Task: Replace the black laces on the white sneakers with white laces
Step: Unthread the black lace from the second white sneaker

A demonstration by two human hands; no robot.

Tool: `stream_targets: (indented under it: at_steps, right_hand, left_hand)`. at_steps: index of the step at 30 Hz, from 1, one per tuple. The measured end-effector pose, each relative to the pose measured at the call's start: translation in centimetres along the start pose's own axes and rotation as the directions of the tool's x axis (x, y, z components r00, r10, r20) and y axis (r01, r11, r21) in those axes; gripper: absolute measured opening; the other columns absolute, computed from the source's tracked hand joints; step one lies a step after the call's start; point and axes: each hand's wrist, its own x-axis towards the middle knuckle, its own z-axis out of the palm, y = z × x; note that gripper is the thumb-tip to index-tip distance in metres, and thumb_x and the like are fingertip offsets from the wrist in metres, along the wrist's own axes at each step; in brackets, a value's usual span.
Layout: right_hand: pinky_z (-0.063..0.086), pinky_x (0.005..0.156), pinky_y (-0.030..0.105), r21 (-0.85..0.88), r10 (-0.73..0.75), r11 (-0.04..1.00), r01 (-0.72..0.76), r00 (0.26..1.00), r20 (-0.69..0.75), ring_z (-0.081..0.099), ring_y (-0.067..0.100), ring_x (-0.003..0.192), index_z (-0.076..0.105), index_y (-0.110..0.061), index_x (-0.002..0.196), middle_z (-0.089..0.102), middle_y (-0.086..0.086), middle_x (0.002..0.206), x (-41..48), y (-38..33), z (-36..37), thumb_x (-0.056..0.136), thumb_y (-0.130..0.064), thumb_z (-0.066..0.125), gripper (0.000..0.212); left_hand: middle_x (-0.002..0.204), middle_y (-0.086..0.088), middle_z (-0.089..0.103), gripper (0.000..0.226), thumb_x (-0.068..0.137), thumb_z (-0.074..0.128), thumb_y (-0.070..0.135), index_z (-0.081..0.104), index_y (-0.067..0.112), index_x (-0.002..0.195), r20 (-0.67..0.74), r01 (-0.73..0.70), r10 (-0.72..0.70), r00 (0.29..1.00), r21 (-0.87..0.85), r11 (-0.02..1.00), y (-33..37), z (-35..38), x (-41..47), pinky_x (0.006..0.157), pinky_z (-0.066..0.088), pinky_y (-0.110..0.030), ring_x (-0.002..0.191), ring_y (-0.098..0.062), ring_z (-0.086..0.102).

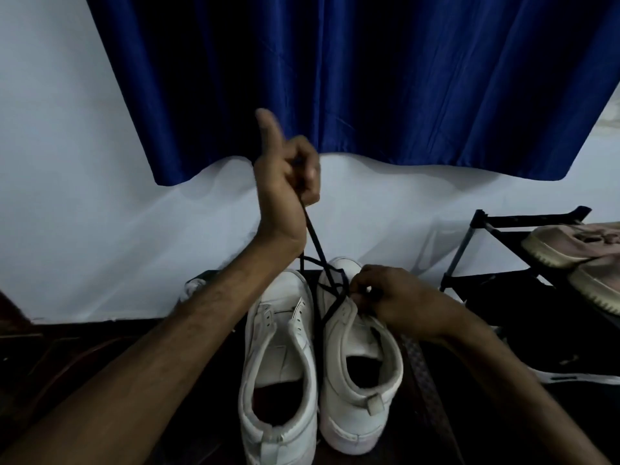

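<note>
Left hand [285, 176] fingers grip black lace [313, 239] (taut), above right sneaker [355, 357].

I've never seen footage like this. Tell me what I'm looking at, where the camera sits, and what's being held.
There is no machine here: these are a person's two bare arms, filmed by one wide-angle camera worn on the head, looking forward and down. That is why the arms come in from the bottom edge. The left hand is raised and grips a black lace, drawn taut up out of the right-side sneaker. The right hand pinches that sneaker at its eyelets, steadying it. The left-side sneaker beside it already has bare eyelets. Both stand on a dark floor. Behind them hangs a blue curtain. At right, a black shoe rack carries other shoes. No white laces show.
</note>
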Motion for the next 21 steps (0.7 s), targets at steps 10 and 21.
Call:
stream_targets:
  at_steps: [10, 21]
  right_hand:
    - [0.040, 0.089, 0.024, -0.122, 0.023, 0.992, -0.007, 0.992, 0.126, 0.055, 0.014, 0.104, 0.070, -0.016, 0.109, 0.055, -0.005, 0.102, 0.3, -0.9, -0.3, 0.097, -0.026, 0.057, 0.020]
    - [0.038, 0.069, 0.014, -0.121, 0.049, 0.992, -0.030, 0.987, 0.153, 0.051, 0.006, 0.087, 0.060, -0.028, 0.084, 0.054, -0.011, 0.089, -0.2, -0.6, -1.0, 0.096, -0.024, 0.059, 0.012]
  left_hand:
    - [0.087, 0.011, 0.065, 0.023, 0.097, 0.055, 0.040, 0.065, 0.023, 0.085, 0.375, -0.147, -0.370, 0.850, 0.844, 0.516, -5.2, -7.6, -0.2, 0.071, 0.047, -0.028, 0.078, -0.015, 0.062]
    - [0.095, 0.000, 0.074, 0.012, 0.092, 0.068, 0.022, 0.073, 0.012, 0.095, 0.172, 0.069, -0.804, 0.569, 0.965, 0.255, -7.5, -9.2, 0.0, 0.092, 0.051, -0.033, 0.084, -0.007, 0.064]
